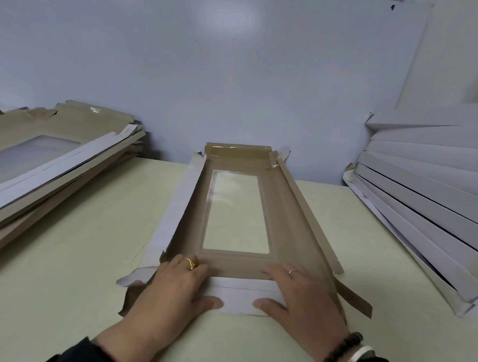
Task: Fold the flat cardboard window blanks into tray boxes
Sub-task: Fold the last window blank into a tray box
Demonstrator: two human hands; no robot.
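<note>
Pressing flat-fingered, your left hand [180, 282] and right hand [302, 294] pin the blank [283, 211]'s near end equally; its long axis runs straight away from you.

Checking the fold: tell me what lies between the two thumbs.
In the head view, between the left hand and right hand, only the blank's white near flap.

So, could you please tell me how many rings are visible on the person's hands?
2: a gold ring on the left hand, and a thin ring on the right hand. Fingers partly overlap, so others may be hidden.
</note>
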